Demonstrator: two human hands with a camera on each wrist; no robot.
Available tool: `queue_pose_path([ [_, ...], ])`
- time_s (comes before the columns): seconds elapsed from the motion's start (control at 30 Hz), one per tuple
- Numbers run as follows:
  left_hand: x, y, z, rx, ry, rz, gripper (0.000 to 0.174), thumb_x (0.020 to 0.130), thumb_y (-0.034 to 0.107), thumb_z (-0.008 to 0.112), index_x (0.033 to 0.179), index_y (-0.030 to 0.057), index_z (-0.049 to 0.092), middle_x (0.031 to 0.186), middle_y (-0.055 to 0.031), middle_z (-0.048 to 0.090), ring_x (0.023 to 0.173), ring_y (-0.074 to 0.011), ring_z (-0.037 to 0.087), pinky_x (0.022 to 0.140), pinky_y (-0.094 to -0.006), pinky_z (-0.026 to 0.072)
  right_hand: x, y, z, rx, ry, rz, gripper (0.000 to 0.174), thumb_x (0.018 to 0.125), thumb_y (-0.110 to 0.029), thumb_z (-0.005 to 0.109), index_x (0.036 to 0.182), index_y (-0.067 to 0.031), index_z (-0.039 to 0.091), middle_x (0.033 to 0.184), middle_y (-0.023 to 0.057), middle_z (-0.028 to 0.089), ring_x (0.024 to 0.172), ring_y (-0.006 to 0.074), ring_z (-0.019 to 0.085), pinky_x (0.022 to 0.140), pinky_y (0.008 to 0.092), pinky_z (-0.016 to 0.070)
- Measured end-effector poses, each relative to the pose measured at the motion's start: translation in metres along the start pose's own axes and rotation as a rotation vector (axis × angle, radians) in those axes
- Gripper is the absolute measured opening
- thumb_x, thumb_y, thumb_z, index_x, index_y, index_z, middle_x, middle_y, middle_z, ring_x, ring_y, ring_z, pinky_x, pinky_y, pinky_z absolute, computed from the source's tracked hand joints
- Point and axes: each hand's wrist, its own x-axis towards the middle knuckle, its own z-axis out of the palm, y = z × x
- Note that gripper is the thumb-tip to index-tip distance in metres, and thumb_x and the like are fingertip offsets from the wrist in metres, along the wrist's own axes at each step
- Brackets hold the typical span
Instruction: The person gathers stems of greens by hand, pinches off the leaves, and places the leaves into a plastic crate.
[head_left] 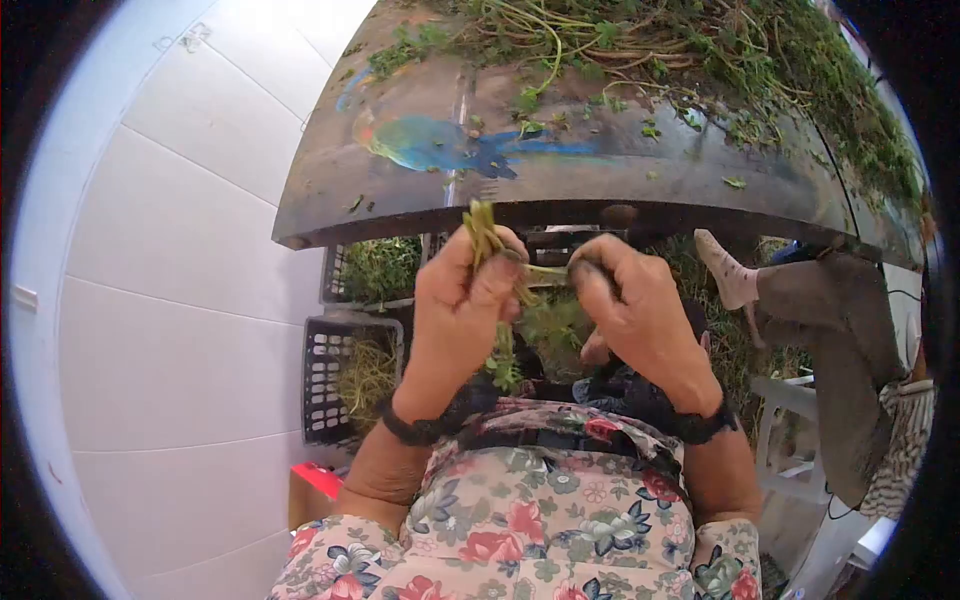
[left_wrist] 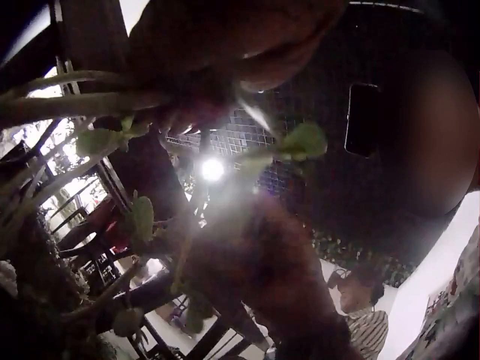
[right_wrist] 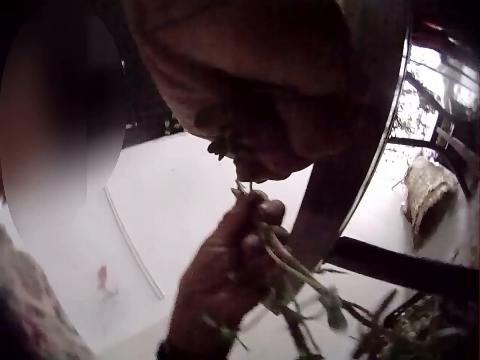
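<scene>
In the head view, my left hand point(head_left: 452, 312) grips a small bunch of green stems point(head_left: 483, 228). The cut ends stick up above the fist, and leafy tops point(head_left: 504, 362) hang below it. My right hand point(head_left: 640, 318) is level with it on the right, pinching a thin stem point(head_left: 546, 270) that stretches between the two hands. Both hands are in front of the table edge, over the lap. The right wrist view has the left hand point(right_wrist: 225, 274) around the stems point(right_wrist: 292, 262), with the right hand point(right_wrist: 247, 82) close above. Dark fingers hide the pinch itself.
A wooden table point(head_left: 330, 205) with a painted blue bird bears a heap of leafy stems point(head_left: 690, 50). Below left are a crate of greens point(head_left: 335, 288) and a dark crate point(head_left: 325, 375) of pale stems. At right are another person's leg point(head_left: 830, 300) and a white stool point(head_left: 790, 400).
</scene>
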Motion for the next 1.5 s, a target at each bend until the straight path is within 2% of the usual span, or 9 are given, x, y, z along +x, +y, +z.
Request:
queue_pose_path([
  [0.07,-0.002,-0.001,0.007,-0.075,0.079,0.137,0.018,0.091,0.023,0.051,0.091,0.0046,0.051,0.077,-0.0039,0.053,0.057,-0.0063,0.047,0.049,-0.0184,0.0376,0.011,0.016,-0.004,-0.063,0.112,-0.089,0.015,0.082,-0.013,0.05,0.082,0.0003,0.056,0.07,0.0103,0.057,0.063,0.0215,0.056,0.055,0.0329,0.044],
  [0.13,0.0,0.007,0.006,-0.185,0.144,0.159,0.017,0.092,0.023,0.048,0.09,0.0067,0.047,0.081,-0.0061,0.052,0.057,-0.0085,0.046,0.051,-0.0205,0.0399,0.009,0.008,-0.02,0.464,0.145,0.393,0.016,0.083,-0.016,0.046,0.086,-0.0033,0.055,0.074,0.0035,0.057,0.067,0.0108,0.053,0.049,0.0276,0.0423],
  [0.27,0.014,0.01,-0.006,-0.636,0.249,-0.052,0.014,0.093,0.023,0.046,0.091,0.0094,0.048,0.083,-0.0056,0.054,0.061,-0.0124,0.05,0.057,-0.0246,0.0443,-0.01,-0.019,-0.028,0.632,0.004,0.404,0.015,0.085,-0.019,0.045,0.086,-0.0069,0.055,0.077,0.0023,0.059,0.06,0.0061,0.05,0.044,0.0175,0.0364],
  [0.53,0.013,0.001,-0.006,-0.631,0.313,-0.013,0.015,0.093,0.024,0.046,0.094,0.0103,0.05,0.089,-0.0077,0.06,0.065,-0.0155,0.057,0.058,-0.0283,0.0458,-0.038,0.015,-0.035,0.935,-0.073,0.295,0.018,0.09,-0.023,0.049,0.083,-0.0068,0.052,0.068,0.0012,0.054,0.054,0.0062,0.048,0.036,0.0188,0.0271],
  [0.63,0.012,0.005,0.0,-0.619,0.335,-0.024,0.015,0.093,0.025,0.045,0.093,0.0103,0.049,0.088,-0.0069,0.06,0.064,-0.0154,0.057,0.058,-0.0286,0.0457,-0.035,0.012,-0.038,0.91,-0.037,0.421,0.017,0.089,-0.022,0.052,0.084,-0.0056,0.053,0.069,0.0001,0.054,0.057,0.0051,0.047,0.041,0.0188,0.0312],
  [0.83,0.005,0.01,0.007,-0.517,0.223,0.06,0.013,0.093,0.021,0.046,0.098,0.0091,0.046,0.09,-0.0101,0.058,0.071,-0.0176,0.059,0.065,-0.0309,0.0482,-0.029,0.005,-0.025,0.625,-0.04,0.204,0.014,0.082,-0.014,0.059,0.089,-0.0017,0.056,0.072,-0.0012,0.055,0.067,0.0037,0.049,0.06,0.0192,0.0397],
  [1.07,-0.005,0.011,0.026,-0.213,0.139,0.197,0.017,0.094,0.024,0.044,0.096,0.0073,0.043,0.089,-0.0115,0.054,0.07,-0.0189,0.055,0.063,-0.0312,0.0477,-0.029,-0.01,-0.03,0.312,0.248,0.066,0.021,0.074,-0.009,0.065,0.093,-0.0029,0.057,0.077,0.007,0.06,0.063,0.0126,0.056,0.057,0.0253,0.045],
  [1.17,-0.009,0.009,0.027,-0.167,0.108,0.208,0.018,0.093,0.025,0.045,0.096,0.0069,0.043,0.089,-0.0124,0.055,0.071,-0.0191,0.056,0.063,-0.0317,0.048,-0.013,0.011,-0.013,-0.135,0.342,-0.439,0.026,0.07,-0.01,0.068,0.094,-0.0058,0.058,0.08,0.0109,0.06,0.063,0.0236,0.059,0.054,0.0302,0.0466],
  [1.5,-0.014,-0.002,0.013,-0.146,0.204,0.167,0.022,0.092,0.023,0.048,0.094,0.0018,0.046,0.088,-0.0147,0.059,0.073,-0.0158,0.057,0.066,-0.0288,0.0488,-0.009,0.004,-0.003,-0.326,0.207,-0.461,0.018,0.068,-0.005,0.063,0.084,-0.0064,0.055,0.067,0.0083,0.047,0.058,0.0264,0.054,0.049,0.0351,0.0444],
])
